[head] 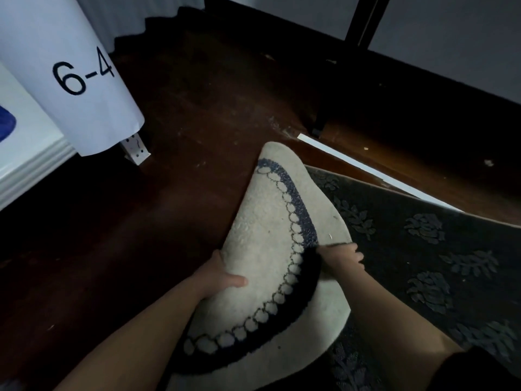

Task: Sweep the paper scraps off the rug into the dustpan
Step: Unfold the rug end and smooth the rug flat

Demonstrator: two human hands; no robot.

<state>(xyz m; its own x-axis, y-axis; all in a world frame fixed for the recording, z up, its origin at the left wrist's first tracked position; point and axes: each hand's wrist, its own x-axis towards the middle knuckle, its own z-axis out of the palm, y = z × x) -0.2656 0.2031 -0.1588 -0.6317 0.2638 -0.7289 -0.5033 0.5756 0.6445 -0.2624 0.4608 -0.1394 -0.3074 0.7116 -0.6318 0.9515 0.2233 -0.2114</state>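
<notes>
Both forearms reach up from the bottom edge to the cream rug (pixel 262 266), folded over itself on a dark patterned carpet (pixel 423 249). Left hand (pixel 222 275) grips its left fold, thumb on top; right hand (pixel 342 258) pinches the right edge. Its long axis runs away from the person, tipped leftward. No dustpan or clear paper scraps show.

One legible marking: "6-4", black characters on a white curled paper sheet (pixel 84 80) hanging at about 10 o'clock in the head view; the "4" runs up to the sheet's curling right edge. Nothing else readable; the blue mark at the left edge, 9 o'clock, is not text.
</notes>
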